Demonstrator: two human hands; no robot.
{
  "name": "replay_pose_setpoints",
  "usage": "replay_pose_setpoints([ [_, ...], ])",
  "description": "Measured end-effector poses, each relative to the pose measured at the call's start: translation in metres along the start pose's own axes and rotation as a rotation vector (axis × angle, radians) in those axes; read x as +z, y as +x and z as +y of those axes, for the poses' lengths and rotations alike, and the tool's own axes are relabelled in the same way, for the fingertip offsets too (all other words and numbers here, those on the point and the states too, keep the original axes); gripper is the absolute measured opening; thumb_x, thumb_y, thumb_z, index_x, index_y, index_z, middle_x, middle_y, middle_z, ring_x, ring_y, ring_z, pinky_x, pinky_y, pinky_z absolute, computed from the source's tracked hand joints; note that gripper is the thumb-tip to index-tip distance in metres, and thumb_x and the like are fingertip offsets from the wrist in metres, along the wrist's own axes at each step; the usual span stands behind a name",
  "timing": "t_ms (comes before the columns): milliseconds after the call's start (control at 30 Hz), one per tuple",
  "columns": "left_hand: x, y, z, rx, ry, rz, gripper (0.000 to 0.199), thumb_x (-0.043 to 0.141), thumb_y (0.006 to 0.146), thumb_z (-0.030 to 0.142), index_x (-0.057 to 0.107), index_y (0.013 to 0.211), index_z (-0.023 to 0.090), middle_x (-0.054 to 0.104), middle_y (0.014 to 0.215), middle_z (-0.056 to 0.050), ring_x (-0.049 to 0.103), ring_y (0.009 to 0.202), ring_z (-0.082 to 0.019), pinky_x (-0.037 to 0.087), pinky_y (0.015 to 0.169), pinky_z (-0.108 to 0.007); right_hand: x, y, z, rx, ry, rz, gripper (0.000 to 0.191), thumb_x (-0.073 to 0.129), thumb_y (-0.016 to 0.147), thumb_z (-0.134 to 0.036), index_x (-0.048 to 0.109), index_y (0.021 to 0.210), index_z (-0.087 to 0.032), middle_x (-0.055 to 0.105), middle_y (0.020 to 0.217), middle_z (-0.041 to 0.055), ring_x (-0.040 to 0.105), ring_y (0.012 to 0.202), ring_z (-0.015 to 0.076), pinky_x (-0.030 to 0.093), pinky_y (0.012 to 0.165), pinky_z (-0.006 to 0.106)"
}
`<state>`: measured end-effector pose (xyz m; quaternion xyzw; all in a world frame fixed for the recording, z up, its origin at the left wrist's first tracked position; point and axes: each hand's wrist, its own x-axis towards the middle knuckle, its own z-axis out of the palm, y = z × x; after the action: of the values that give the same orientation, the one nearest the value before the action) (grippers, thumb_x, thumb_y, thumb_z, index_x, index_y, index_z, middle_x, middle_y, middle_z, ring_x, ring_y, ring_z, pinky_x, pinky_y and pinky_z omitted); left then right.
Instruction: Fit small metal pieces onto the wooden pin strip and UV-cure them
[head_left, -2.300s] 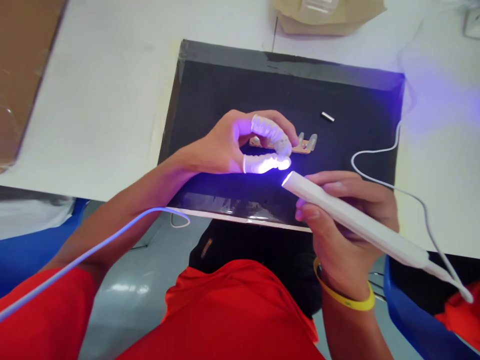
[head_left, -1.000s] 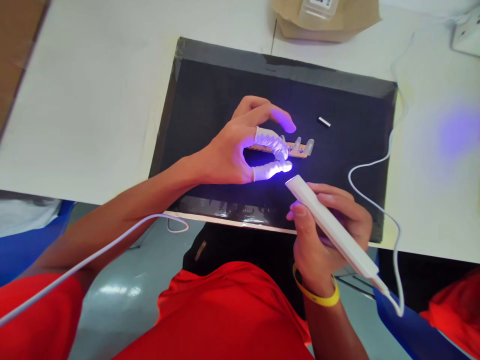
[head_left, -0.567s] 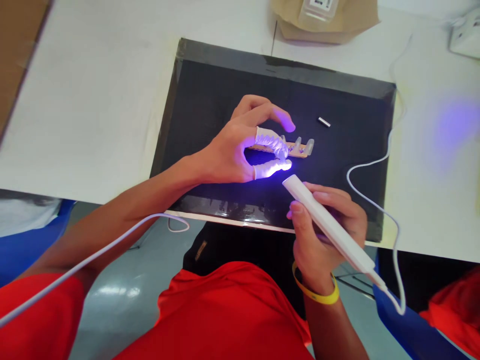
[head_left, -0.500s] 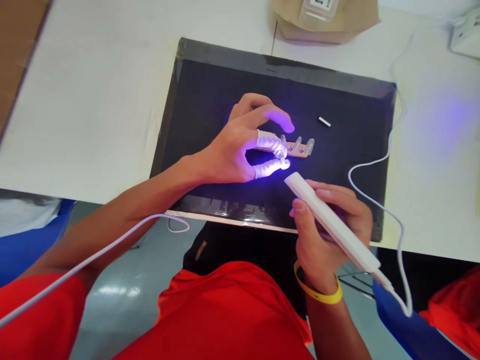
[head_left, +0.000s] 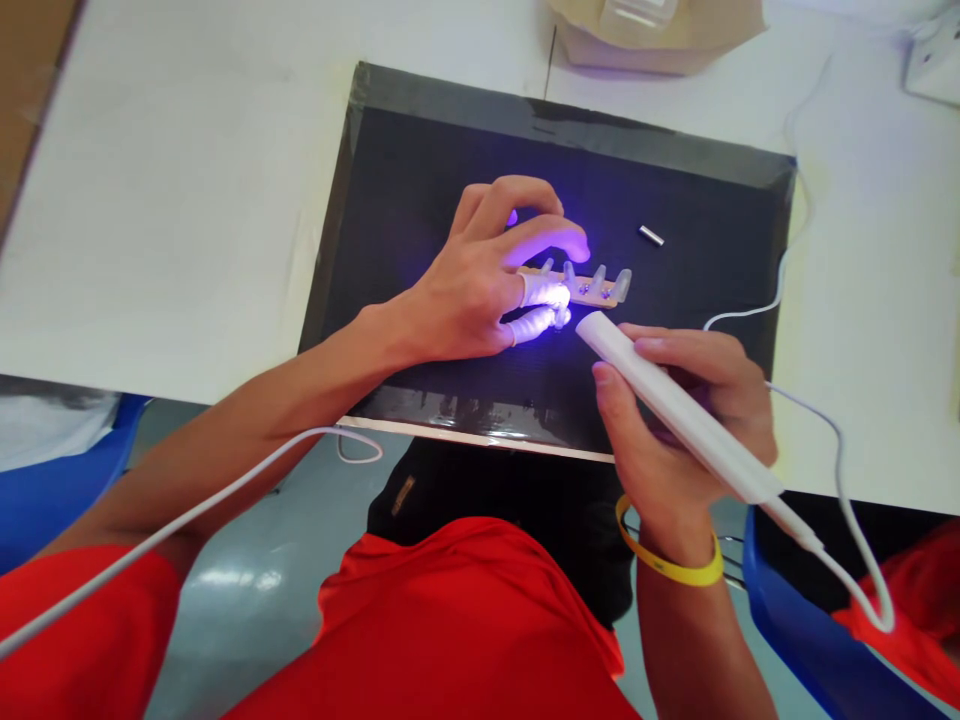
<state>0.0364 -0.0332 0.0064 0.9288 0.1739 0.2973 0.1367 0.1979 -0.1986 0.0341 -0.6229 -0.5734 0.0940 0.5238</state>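
My left hand (head_left: 476,290) wears white finger cots on its thumb and index finger. Those two fingers pinch a small clear false nail (head_left: 560,316), partly lost in the violet glare. Just behind the fingertips lies a tan strip (head_left: 596,297) carrying several upright clear nail tips (head_left: 622,285). My right hand (head_left: 656,465) is wrapped round a white pen-shaped UV lamp (head_left: 667,395) with a cable at its rear. The lamp's front end points at the pinched nail from a short distance, and violet light falls on the left fingers.
A black board (head_left: 442,160) lies on the white table (head_left: 187,200). A small metal cylinder (head_left: 651,236) rests on it, behind the strip. At the back stands a brown paper tray (head_left: 637,50) with a clear container. White cables (head_left: 825,410) run at right and left.
The lamp's front end has moved slightly up and right, while its rear and my right hand have swung right. My left fingertips have shifted slightly left and away from me.
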Motion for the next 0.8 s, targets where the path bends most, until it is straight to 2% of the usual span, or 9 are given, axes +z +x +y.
replay_pose_setpoints([
  [167,0.0,-0.0003,-0.0004,0.022,-0.045,0.042,0.016,0.064,0.102,0.036,0.079,0.109,0.033,0.076,0.127,-0.003,0.06,0.13,-0.033,0.044,0.103,-0.057,0.0022,-0.0023,-0.0003,0.018,-0.027,-0.004,0.026,0.082,0.084,-0.014,0.072,0.104,-0.028,0.078,0.105,0.002,0.074,0.094,0.0197,0.062,0.075,0.036],
  [333,0.001,-0.0015,-0.0021,0.0,-0.037,0.03,0.021,0.061,0.104,0.04,0.079,0.106,0.029,0.075,0.129,-0.003,0.058,0.132,-0.032,0.044,0.104,-0.055,0.0037,-0.0048,0.0,-0.003,-0.04,0.0,0.028,0.081,0.083,-0.011,0.072,0.105,-0.027,0.078,0.104,0.0024,0.075,0.093,0.0202,0.063,0.075,0.037],
  [500,-0.0009,-0.002,-0.0002,-0.044,0.0,0.006,0.023,0.058,0.106,0.042,0.079,0.107,0.036,0.074,0.131,0.0,0.056,0.134,-0.029,0.044,0.107,-0.053,0.0043,-0.0063,0.0003,-0.016,-0.034,0.01,0.032,0.081,0.081,-0.007,0.072,0.105,-0.026,0.078,0.104,0.0026,0.075,0.094,0.0202,0.063,0.075,0.036],
  [667,-0.0043,0.0004,0.0015,-0.043,-0.005,0.002,0.023,0.059,0.105,0.043,0.08,0.102,0.034,0.075,0.13,-0.001,0.056,0.132,-0.03,0.046,0.107,-0.054,0.0037,-0.0077,0.0008,-0.003,-0.029,0.005,0.032,0.081,0.082,-0.007,0.072,0.106,-0.027,0.078,0.105,0.0029,0.075,0.095,0.0212,0.064,0.076,0.037],
  [800,-0.0084,0.0023,0.0031,-0.044,-0.077,0.017,0.019,0.064,0.102,0.041,0.082,0.099,0.036,0.075,0.128,0.0,0.058,0.128,-0.028,0.05,0.109,-0.05,0.0021,-0.0089,0.0,0.009,0.0,0.018,0.033,0.082,0.08,-0.006,0.073,0.105,-0.026,0.079,0.104,0.003,0.076,0.095,0.0206,0.065,0.081,0.038],
])
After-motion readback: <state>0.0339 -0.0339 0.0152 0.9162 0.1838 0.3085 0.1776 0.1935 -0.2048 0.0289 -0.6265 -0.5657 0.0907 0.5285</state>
